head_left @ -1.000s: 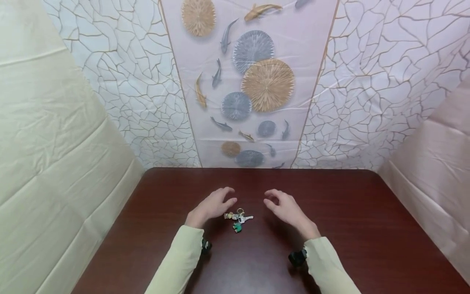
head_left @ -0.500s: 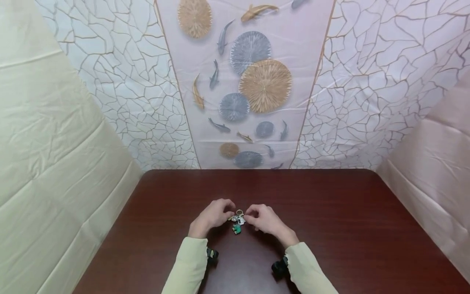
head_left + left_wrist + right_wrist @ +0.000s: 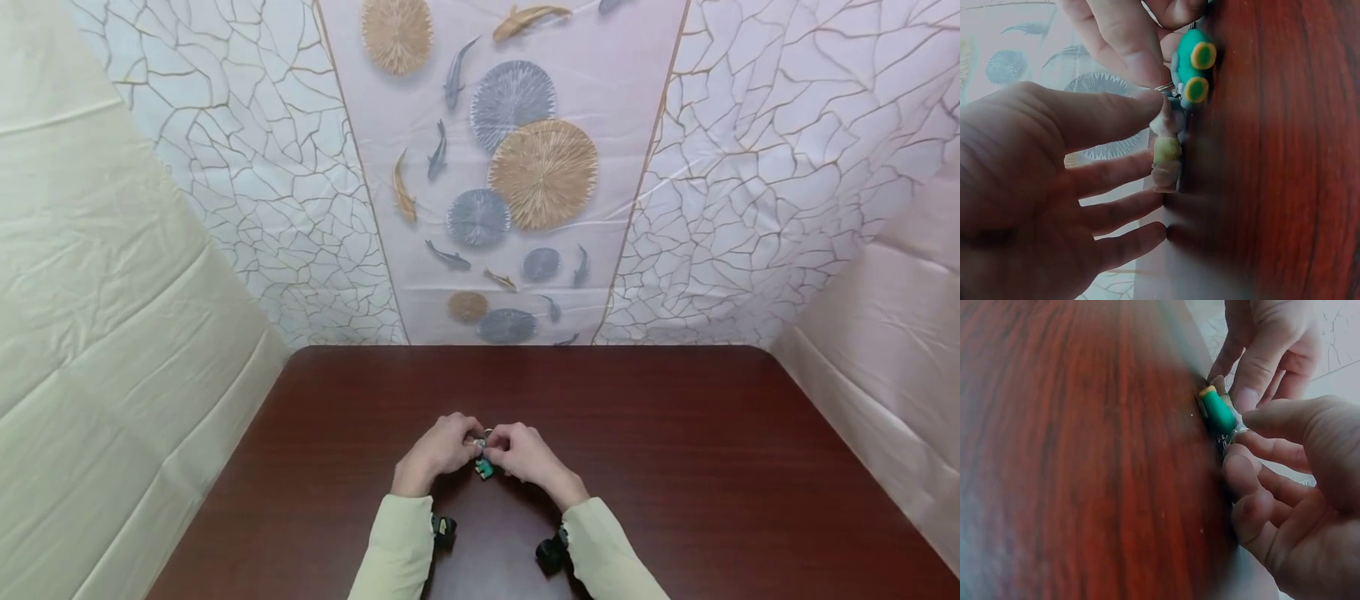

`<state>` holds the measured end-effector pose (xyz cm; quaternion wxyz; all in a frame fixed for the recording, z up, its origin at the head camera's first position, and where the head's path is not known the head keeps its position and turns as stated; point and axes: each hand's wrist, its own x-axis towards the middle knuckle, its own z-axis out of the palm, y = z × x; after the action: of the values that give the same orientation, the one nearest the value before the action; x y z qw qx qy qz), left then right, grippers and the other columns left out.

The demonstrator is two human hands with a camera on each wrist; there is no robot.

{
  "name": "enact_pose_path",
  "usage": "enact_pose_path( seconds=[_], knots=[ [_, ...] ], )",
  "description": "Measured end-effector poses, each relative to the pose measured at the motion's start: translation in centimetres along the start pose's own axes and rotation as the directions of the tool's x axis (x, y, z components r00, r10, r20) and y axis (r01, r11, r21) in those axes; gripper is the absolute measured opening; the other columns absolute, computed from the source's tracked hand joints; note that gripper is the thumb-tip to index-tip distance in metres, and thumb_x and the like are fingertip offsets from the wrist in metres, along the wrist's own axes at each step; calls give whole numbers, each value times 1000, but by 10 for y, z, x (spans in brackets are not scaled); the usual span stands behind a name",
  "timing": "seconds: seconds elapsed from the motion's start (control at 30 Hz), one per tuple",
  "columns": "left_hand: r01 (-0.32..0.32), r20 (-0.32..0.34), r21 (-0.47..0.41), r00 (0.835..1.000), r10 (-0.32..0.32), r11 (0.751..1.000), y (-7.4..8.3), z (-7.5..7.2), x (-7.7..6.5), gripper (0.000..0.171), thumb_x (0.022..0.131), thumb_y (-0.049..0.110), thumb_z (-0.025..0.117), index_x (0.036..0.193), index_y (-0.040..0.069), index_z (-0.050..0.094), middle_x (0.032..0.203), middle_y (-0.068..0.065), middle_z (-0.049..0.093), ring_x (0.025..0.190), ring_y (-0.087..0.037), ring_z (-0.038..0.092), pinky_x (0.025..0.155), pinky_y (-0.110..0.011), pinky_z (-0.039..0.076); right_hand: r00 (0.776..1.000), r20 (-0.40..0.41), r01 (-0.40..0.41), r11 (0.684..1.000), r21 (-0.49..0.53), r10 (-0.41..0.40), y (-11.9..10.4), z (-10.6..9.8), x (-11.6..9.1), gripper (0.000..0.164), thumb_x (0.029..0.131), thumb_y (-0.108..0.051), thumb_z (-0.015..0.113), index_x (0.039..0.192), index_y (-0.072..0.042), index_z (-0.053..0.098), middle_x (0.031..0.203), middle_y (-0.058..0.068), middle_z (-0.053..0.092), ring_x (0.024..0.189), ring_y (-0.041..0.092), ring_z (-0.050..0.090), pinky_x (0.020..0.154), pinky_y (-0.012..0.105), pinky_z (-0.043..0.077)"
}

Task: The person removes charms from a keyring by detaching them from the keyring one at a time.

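Observation:
On the dark table in front of me lies a keychain with a metal ring (image 3: 488,432), a green animal-shaped charm (image 3: 484,469) and a small figurine charm (image 3: 1166,150). My left hand (image 3: 444,448) pinches the figurine charm near its top between thumb and index finger, its other fingers spread out behind. From the right, my right hand (image 3: 528,454) pinches the silver key with thumb and index finger; its fingers hide most of the key. Orange-rimmed feet of the green charm face the left wrist camera. Both hands' fingertips nearly meet over the keychain.
The reddish-brown wooden table (image 3: 675,433) runs back to a patterned cloth (image 3: 540,175) with fish and round shapes. Pale cloth walls (image 3: 112,333) rise along both sides. Each wrist wears a small black camera (image 3: 551,554).
My right hand has come in from the right to the key, and my left hand has shifted slightly right and nearer onto the figurine charm. The ring and key are now mostly covered.

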<state>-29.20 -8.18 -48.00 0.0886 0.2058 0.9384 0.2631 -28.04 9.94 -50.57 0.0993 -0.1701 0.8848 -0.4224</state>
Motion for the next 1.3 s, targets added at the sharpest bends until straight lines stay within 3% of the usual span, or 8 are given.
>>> enact_pose_path(
  seconds=[0.6, 1.07, 1.3],
  knots=[
    [63, -17, 68, 998, -62, 996, 6, 5, 2, 13, 92, 17, 65, 104, 15, 70, 109, -5, 58, 101, -26, 52, 80, -42, 48, 1000, -17, 21, 1000, -16, -21, 2, 2, 5, 11, 94, -14, 60, 89, -12, 69, 65, -2, 62, 45, 10, 51, 39, 23, 40],
    [69, -38, 119, 997, -65, 991, 8, 10, 4, 11, 90, 11, 64, 100, 14, 67, 101, -4, 59, 97, -25, 52, 80, -41, 48, 999, -18, 40, 999, 14, -40, 14, -10, 4, 8, 89, -11, 61, 85, -13, 67, 68, 1, 64, 50, 16, 57, 40, 27, 45],
    [88, 3, 173, 996, -89, 981, 9, 10, 6, 8, 84, 17, 67, 92, 20, 65, 90, 0, 56, 87, -23, 47, 80, -39, 43, 999, -2, 52, 998, 24, -52, 11, -15, 2, 8, 89, -8, 60, 84, -13, 66, 70, 3, 64, 54, 20, 60, 42, 29, 48]
  ],
)
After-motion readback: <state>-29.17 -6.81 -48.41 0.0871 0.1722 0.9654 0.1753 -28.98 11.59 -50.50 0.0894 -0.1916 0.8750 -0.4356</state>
